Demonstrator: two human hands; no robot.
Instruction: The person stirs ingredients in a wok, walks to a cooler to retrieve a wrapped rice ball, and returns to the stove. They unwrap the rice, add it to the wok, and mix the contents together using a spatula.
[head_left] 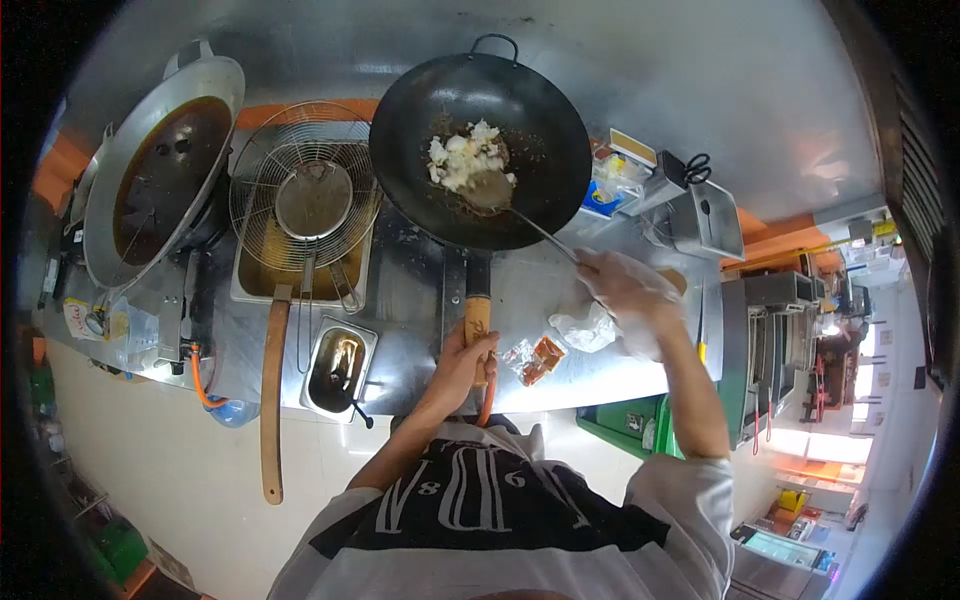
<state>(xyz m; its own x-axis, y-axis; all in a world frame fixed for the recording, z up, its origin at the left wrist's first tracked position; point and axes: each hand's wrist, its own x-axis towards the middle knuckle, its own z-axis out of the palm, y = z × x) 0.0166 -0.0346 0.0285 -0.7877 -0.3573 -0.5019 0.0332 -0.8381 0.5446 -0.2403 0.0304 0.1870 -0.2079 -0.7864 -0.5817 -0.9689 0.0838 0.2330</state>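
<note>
A black wok (410, 190) with a wooden handle is at the top centre. My left hand (464, 362) is wrapped round that handle (478, 312). My right hand (628, 286), in a thin clear glove, grips the shaft of a metal ladle (540, 230). The ladle's head lies in the wok against white, crumbly food (467, 157). Dark bits are scattered round the food on the wok's surface. Below my right hand, a crumpled white plastic bag (585, 328) and a small packet with red contents (542, 362) lie on the steel counter.
A large pan of dark liquid (170, 180) stands at the left. Beside it, wire strainers (312, 198) rest over a steel tray (250, 285); a long wooden handle (273, 410) juts past the counter edge. A small steel container (340, 368) sits nearer. Boxes (632, 148) stand right of the wok.
</note>
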